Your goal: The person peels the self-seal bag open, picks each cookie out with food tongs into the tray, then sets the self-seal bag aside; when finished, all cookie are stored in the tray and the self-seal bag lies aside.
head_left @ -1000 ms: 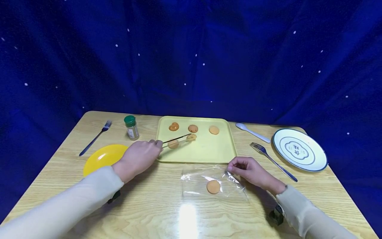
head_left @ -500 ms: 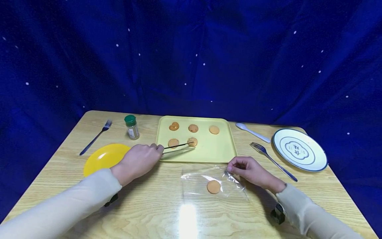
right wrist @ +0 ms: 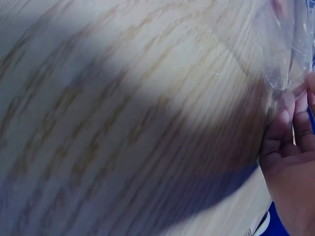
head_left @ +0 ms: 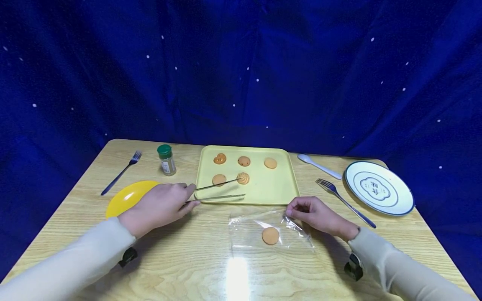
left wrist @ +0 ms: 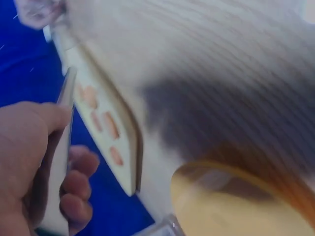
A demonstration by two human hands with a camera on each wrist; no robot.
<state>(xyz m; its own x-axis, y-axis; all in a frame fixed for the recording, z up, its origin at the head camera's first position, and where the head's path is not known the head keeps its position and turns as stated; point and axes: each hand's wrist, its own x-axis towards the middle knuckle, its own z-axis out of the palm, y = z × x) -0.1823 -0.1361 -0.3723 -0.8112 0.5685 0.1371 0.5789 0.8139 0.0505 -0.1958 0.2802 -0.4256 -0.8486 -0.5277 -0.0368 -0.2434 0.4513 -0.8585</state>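
Note:
My left hand point(head_left: 162, 205) holds a pair of metal tongs point(head_left: 218, 197), also seen in the left wrist view as blurred tongs point(left wrist: 60, 172). Their two arms are spread apart over the near part of the yellow tray point(head_left: 271, 190). One tip is by a swirled cookie point(head_left: 243, 178), which lies on the tray beside a plain round cookie point(head_left: 219, 179). With thumb and fingertips, my right hand point(head_left: 320, 215) pinches the upper right corner of a clear plastic bag point(head_left: 244, 238). A round cookie point(head_left: 270, 235) lies in the bag.
Across the tray's far side are a pretzel-shaped cookie point(head_left: 220, 159), a speckled cookie point(head_left: 244, 161) and a pale cookie point(head_left: 270, 163). Left stand a yellow plate point(head_left: 126, 198), a green-capped shaker point(head_left: 166, 161) and a fork point(head_left: 120, 173). Right are a spoon point(head_left: 320, 166), another fork point(head_left: 344, 202) and a white plate point(head_left: 399, 196).
The swirled cookie, gripped by the tongs before, now lies on the tray. The tongs have spread and my left hand has drawn back leftward. My right hand stays at the bag.

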